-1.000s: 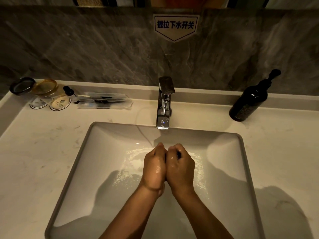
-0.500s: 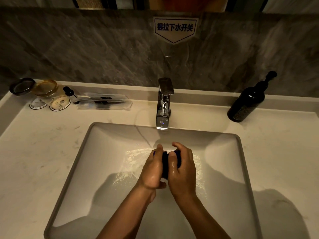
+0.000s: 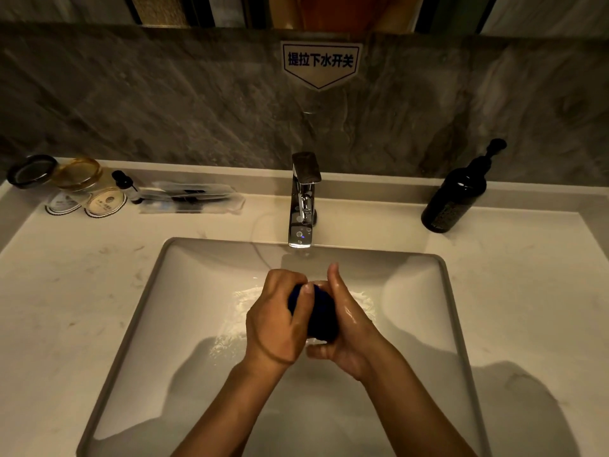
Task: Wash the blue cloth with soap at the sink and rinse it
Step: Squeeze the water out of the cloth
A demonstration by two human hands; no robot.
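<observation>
The blue cloth [image 3: 321, 316] is bunched into a dark ball between both hands, over the middle of the white sink basin [image 3: 184, 311]. My left hand [image 3: 278, 324] wraps it from the left, fingers curled over the top. My right hand [image 3: 351, 328] cups it from the right, wet and shiny, thumb underneath. Both hands are just in front of the chrome faucet [image 3: 304, 206]. Whether water runs from the spout I cannot tell; the basin floor around the hands is wet. A dark pump soap bottle [image 3: 458, 196] stands at the counter's back right.
At the back left of the pale counter [image 3: 66, 291] lie two glasses [image 3: 75, 174] on paper coasters, a small dark bottle [image 3: 127, 186] and wrapped toiletries [image 3: 189, 199]. A grey stone backsplash with a sign [image 3: 320, 62] rises behind the faucet.
My hands were pressed tight together with the cloth almost hidden. They have opened apart and turned, so the blue ball shows between them.
</observation>
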